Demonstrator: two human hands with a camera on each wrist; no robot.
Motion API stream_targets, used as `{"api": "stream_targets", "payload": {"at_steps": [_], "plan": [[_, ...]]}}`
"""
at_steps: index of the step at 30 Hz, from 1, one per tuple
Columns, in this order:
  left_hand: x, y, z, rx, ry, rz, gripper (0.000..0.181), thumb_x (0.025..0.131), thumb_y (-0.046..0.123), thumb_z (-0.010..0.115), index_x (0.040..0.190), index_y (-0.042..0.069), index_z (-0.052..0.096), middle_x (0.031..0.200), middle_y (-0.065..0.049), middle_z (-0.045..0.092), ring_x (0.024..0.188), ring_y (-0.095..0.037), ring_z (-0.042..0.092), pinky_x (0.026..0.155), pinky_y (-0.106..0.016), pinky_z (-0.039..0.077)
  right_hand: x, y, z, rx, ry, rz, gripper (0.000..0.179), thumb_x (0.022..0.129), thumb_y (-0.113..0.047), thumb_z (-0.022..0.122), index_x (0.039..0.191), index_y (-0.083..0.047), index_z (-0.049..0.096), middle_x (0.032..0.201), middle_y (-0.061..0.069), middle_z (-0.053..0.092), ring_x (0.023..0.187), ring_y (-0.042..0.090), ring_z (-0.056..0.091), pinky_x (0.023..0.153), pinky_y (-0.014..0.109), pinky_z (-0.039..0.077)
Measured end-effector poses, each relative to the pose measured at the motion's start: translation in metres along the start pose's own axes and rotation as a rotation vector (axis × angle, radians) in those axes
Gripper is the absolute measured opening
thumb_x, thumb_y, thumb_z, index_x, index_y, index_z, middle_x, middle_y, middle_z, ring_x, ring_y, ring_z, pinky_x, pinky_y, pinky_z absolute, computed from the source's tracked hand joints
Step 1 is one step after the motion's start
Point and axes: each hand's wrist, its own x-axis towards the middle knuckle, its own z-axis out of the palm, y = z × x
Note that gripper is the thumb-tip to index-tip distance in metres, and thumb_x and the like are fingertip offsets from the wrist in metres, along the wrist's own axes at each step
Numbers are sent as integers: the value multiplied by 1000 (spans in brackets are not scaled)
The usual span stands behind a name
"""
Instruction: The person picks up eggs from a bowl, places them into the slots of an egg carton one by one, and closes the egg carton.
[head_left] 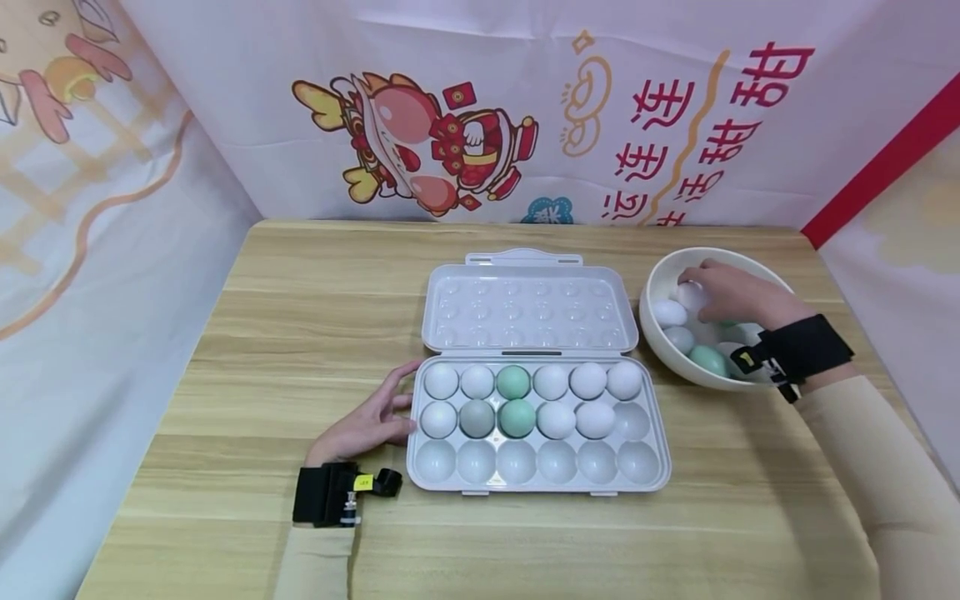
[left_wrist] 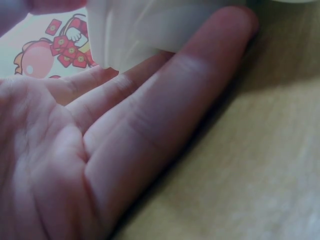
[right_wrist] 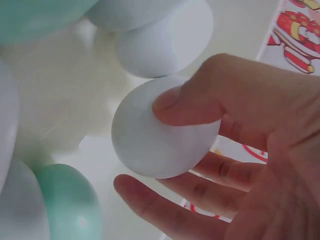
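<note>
In the head view, an open egg tray (head_left: 540, 483) lies on the table with its lid (head_left: 528, 312) folded back. White eggs (head_left: 588, 380), a greyish one and two green eggs (head_left: 517, 417) fill the back row and most of the middle row; bare hollows show in front. The left hand (head_left: 369, 425) rests against the tray's left side, its fairly straight fingers (left_wrist: 135, 120) touching the edge. Inside the bowl at right, the right hand (head_left: 731, 292) pinches a white egg (right_wrist: 150, 135) between thumb and fingers.
The round white bowl (head_left: 667, 354) stands right of the tray and holds several more white and green eggs (head_left: 708, 360). The wooden table (head_left: 300, 317) ends at a printed cloth (head_left: 487, 50) behind, with cloth at both sides too.
</note>
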Motion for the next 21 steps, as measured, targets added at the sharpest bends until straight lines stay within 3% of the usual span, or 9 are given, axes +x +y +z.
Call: {"api": "stream_targets", "payload": {"at_steps": [14, 21], "plan": [[2, -2, 0, -18, -1, -5, 82, 94, 2, 58, 155, 19, 5, 138, -39, 35, 110, -38, 57, 83, -49, 54, -41, -37, -13, -23, 108, -34, 58, 72, 1, 80, 123, 2, 52, 110, 22, 51, 89, 33, 50, 75, 48, 52], [2, -3, -3, -16, -5, 4, 83, 94, 2, 58, 155, 20, 5, 138, -39, 34, 110, -36, 58, 83, -49, 54, -70, -68, -13, -40, 192, -150, 59, 70, 1, 81, 121, 4, 51, 111, 22, 50, 82, 30, 54, 72, 46, 54]]}}
